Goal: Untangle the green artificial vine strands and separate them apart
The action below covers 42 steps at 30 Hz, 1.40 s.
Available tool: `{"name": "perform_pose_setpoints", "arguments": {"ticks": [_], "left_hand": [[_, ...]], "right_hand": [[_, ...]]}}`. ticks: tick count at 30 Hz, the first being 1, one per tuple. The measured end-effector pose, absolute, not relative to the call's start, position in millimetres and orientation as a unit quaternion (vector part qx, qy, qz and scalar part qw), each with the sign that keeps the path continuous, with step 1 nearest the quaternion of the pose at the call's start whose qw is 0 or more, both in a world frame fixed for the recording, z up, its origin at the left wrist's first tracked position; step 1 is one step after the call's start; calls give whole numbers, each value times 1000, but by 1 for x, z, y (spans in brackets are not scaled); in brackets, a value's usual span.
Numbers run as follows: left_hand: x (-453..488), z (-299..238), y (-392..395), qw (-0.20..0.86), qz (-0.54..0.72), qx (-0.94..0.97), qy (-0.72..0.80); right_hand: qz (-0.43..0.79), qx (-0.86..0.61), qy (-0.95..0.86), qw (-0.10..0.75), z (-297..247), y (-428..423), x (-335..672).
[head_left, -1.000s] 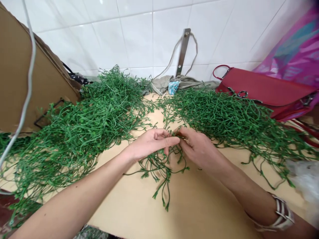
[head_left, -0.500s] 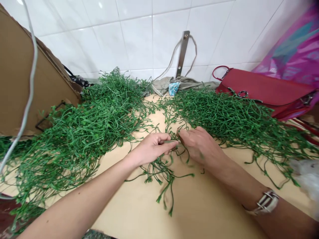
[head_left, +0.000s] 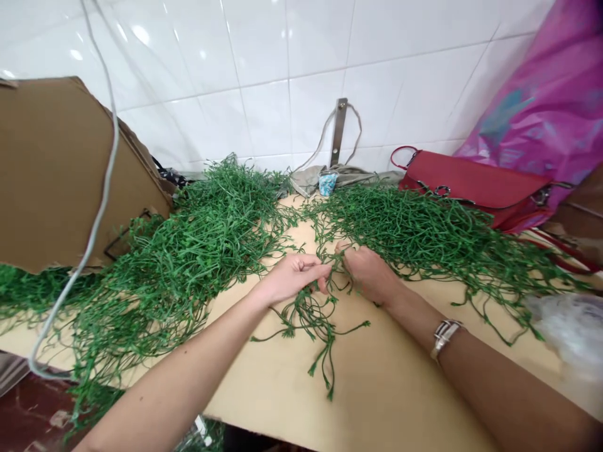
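My left hand (head_left: 294, 276) is closed, thumb and fingers pinching thin green stems that look like artificial plant sprigs. Close to its right, my right hand (head_left: 370, 271) is closed too, with a green stem at its fingertips. Its curled fingers partly hide what they grip. Under both hands a small bunch of green stems (head_left: 313, 314) lies loosely on the tan board, some with tufted ends. To the left spreads a big heap of green stems (head_left: 207, 232). Another heap of green stems (head_left: 414, 226) lies on the right.
A cardboard box (head_left: 70, 182) stands at left, with a pale cable (head_left: 108, 169) hanging before it. At right are a red handbag (head_left: 475, 179), a pink plastic bag (head_left: 541, 113) and a clear plastic bag (head_left: 565, 326). A small blue-patterned cup (head_left: 326, 184) is near the tiled wall.
The camera view has shifted, showing more of the table's front edge and the box. Both hands stay close together over the small bunch, and their fingers have moved slightly.
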<state>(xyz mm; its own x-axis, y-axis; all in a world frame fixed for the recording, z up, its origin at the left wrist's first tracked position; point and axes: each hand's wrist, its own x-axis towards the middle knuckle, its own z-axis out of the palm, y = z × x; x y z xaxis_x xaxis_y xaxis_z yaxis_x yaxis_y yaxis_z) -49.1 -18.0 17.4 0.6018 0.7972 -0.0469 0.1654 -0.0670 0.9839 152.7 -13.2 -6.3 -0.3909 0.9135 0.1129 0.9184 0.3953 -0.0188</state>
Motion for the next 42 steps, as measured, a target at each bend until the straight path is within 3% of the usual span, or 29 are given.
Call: {"name": "perform_pose_setpoints", "arguments": {"ticks": [6, 10, 14, 23, 42], "left_hand": [[-58, 11, -6, 701, 295, 538, 365], [-62, 17, 2, 743, 227, 517, 360], [-55, 21, -1, 688, 207, 580, 383], [-42, -5, -1, 554, 291, 678, 386], [-46, -11, 6, 495, 330, 695, 404]], "right_hand": [[-33, -542, -836, 81, -4, -11, 153], [-33, -523, -848, 85, 2, -13, 150], [-60, -529, -841, 99, 6, -17, 142], [-94, -539, -828, 119, 4, -20, 137], [-59, -475, -853, 208, 0, -23, 141]]}}
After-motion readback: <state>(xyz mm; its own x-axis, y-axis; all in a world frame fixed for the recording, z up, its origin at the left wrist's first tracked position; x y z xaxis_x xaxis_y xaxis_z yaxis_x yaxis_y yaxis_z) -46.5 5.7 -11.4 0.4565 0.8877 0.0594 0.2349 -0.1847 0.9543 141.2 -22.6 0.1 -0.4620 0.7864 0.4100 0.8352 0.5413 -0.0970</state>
